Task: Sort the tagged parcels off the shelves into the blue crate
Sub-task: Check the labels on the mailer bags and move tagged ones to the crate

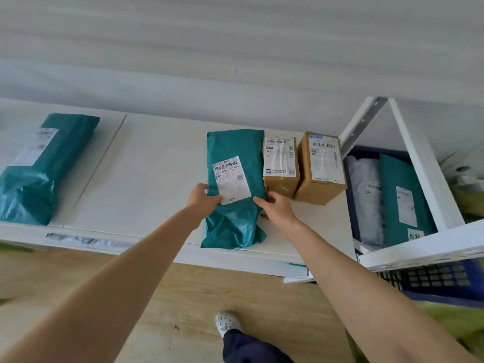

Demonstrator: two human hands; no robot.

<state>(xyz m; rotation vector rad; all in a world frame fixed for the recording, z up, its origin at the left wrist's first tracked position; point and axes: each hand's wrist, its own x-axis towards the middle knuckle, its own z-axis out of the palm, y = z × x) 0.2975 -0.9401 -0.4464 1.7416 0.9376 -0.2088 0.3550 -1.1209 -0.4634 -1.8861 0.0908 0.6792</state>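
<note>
White shelf (146, 163) stood against a pale wall, over wood-look flooring. Teal parcel (235, 189) lay at the shelf's front edge; its white label read partly "037 036 A07 005". Left hand (203, 199) pinched its left edge, right hand (277, 208) gripped its right edge. Two cardboard boxes (281, 166) stood just beside. Blue crate (442, 281), right, held bagged parcels. Second teal parcel (44, 166) lay far left.

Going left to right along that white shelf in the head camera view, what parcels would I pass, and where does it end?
Far-left teal bag → middle teal bag, a hand on each side of it → first cardboard box → second cardboard box → blue crate, already holding bagged parcels.
</note>
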